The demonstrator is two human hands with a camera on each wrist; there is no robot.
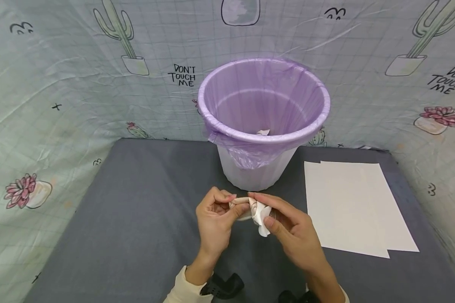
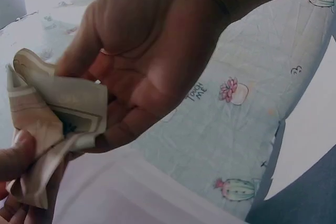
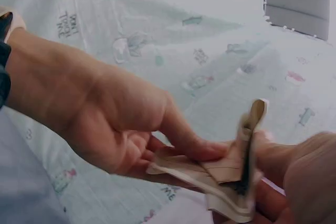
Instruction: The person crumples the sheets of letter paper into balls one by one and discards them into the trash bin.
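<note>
Both hands hold one crumpled, folded piece of cream paper [image 1: 264, 213] in front of the bin. Thin printed lines run along the paper [image 2: 79, 98] in the left wrist view, and a small dark patch shows inside its fold. My left hand [image 1: 215, 219] pinches the paper's left end between thumb and fingers. At its right end, my right hand [image 1: 297, 237] grips the bunched part, thumb toward me. In the right wrist view the paper [image 3: 223, 170] stands bent up at one side, where the other hand partly hides it.
A white bin [image 1: 254, 179] with a purple bag [image 1: 246, 153] over its rim stands behind the hands. A scrap of paper [image 1: 263, 132] shows inside. Two overlapping white sheets [image 1: 349, 206] lie at right on the dark grey tabletop [image 1: 144, 219]. Patterned cloth walls [image 1: 79, 71] surround it.
</note>
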